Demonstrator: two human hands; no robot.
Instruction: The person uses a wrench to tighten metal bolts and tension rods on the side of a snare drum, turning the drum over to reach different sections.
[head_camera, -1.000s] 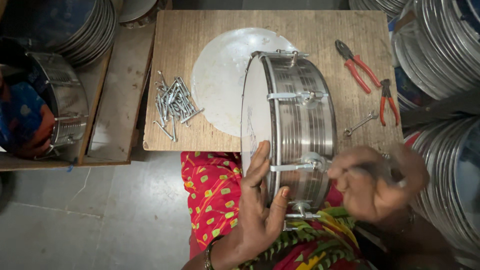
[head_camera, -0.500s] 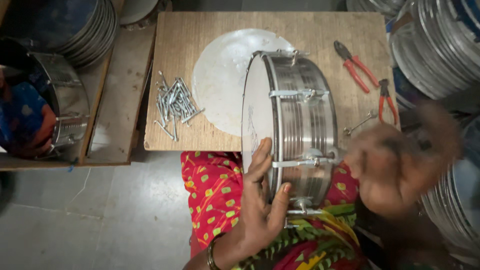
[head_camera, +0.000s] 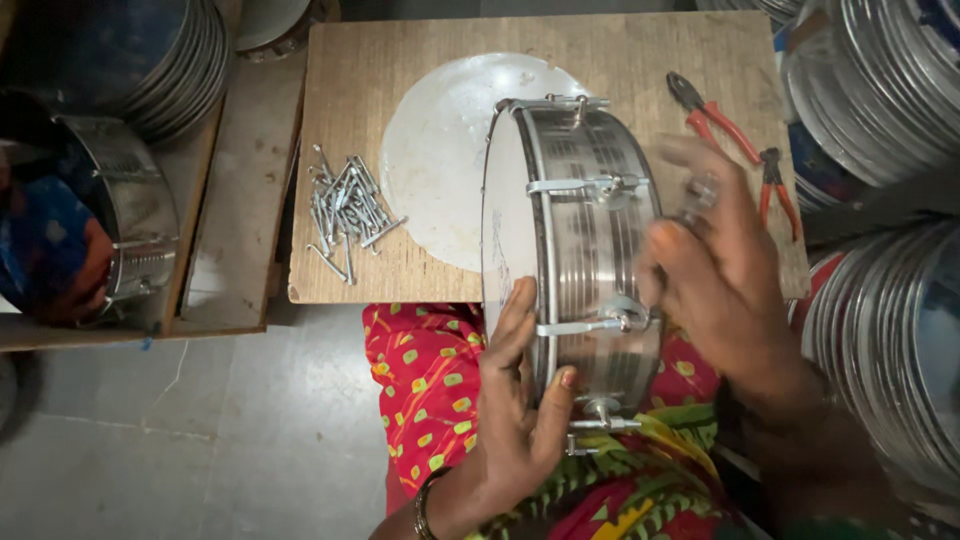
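Observation:
A shiny metal drum (head_camera: 590, 250) stands on its edge, resting on my lap and the front of a wooden board (head_camera: 400, 60). My left hand (head_camera: 520, 410) grips its near rim, thumb on the shell and fingers on the white drumhead. Motion-blurred, my right hand (head_camera: 730, 290) hovers over the drum's right side. Its fingertips pinch a small metal tool (head_camera: 700, 190) near the upper tension lug.
A round white drum skin (head_camera: 440, 170) lies flat on the board behind the drum, with a pile of metal rods (head_camera: 345, 210) to its left. Two red-handled pliers (head_camera: 715, 115) lie at the right. Stacked metal hoops (head_camera: 880, 90) and another drum shell (head_camera: 130, 210) flank the board.
My right hand has left the lower lug near my lap and swung up and away, now over the drum's right side. My left hand and the drum stay put.

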